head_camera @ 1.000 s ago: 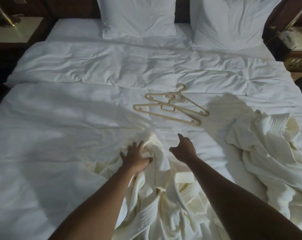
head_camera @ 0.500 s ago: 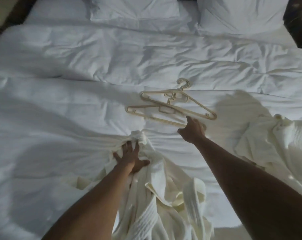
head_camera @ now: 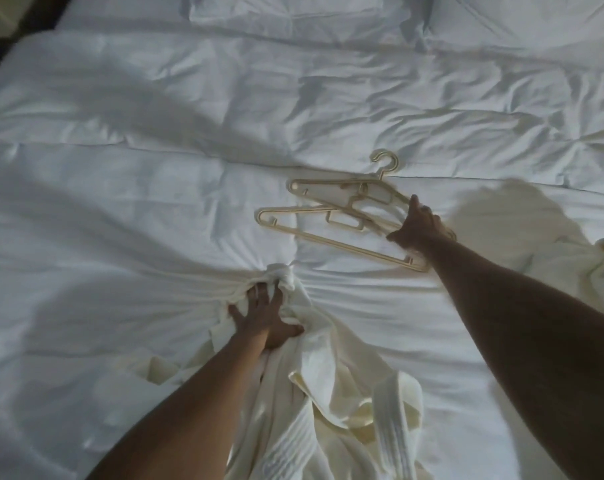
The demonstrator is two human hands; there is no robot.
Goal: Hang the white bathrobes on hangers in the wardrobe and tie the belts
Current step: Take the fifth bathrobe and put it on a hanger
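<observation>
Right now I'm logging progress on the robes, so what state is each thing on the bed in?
Near bathrobe: crumpled on the bed, not on a hanger, gripped by the left hand.
Second bathrobe: heaped at the right edge, untouched.
Hangers: two, overlapping, flat on the duvet; right hand on their right ends, grip unclear.
Duvet: wrinkled.

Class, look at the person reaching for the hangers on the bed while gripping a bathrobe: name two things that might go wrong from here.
1. The two hangers lie overlapped, and the right hand rests on their near ends; lifting one may drag the other along.
2. The left hand grips the bathrobe in a bunch, with the duvet puckered towards it; the cover might get pulled up too.
</observation>
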